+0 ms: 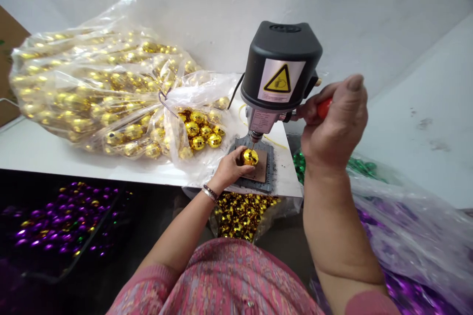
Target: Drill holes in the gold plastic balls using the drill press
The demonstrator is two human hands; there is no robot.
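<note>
A shiny gold ball [251,157] with mirror facets is pinched between the thumb and fingers of my left hand [233,166]. It sits on a brown square pad [260,171] over the grey base plate [271,184] of a small bench drill press [281,66]. The thin drill bit points down at the top of the ball; whether it touches I cannot tell. My right hand [334,120] is wrapped round the drill press's red-ended lever [324,107], raised at the right of the black motor housing.
A large clear plastic bag [88,93] of gold balls lies on the white table [140,170], its mouth open toward the drill press. Gold balls [242,214] fill a bag below the front edge. Purple balls [55,226] sit lower left; green balls [364,167] and purple ones lie bagged at right.
</note>
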